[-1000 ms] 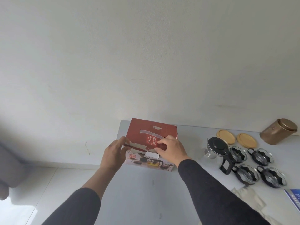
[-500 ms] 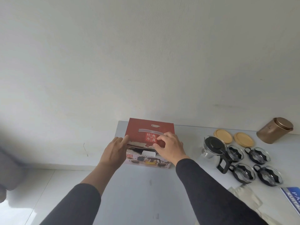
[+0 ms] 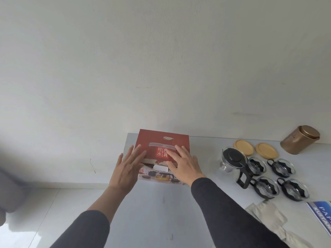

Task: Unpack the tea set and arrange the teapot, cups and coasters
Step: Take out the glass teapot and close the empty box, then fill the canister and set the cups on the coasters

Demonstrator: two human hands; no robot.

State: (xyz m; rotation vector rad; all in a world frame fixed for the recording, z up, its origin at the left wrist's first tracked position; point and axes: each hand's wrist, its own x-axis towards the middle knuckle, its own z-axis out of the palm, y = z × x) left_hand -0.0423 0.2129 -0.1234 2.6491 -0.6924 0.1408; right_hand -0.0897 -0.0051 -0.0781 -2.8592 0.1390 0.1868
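A red tea-set box [image 3: 168, 140] stands at the table's far left corner, its lid down. My left hand [image 3: 128, 169] lies flat on the lid's left front with fingers straight. My right hand [image 3: 184, 163] presses flat on the lid's right front. To the right stands a glass teapot [image 3: 232, 161] with a black lid and handle. Beside it sit several glass cups in black holders [image 3: 281, 166]. Two round wooden coasters [image 3: 243, 147] lie behind them near the wall.
A copper tin [image 3: 300, 140] stands at the back right by the wall. A beige cloth [image 3: 265, 217] and a blue printed sheet [image 3: 322, 212] lie at the right front. The grey table [image 3: 161, 212] ends at the left beside the box.
Both hands went from curled fingers gripping the lid's front edge to flat, straight fingers pressing on the lid. The lid now lies lower on the box.
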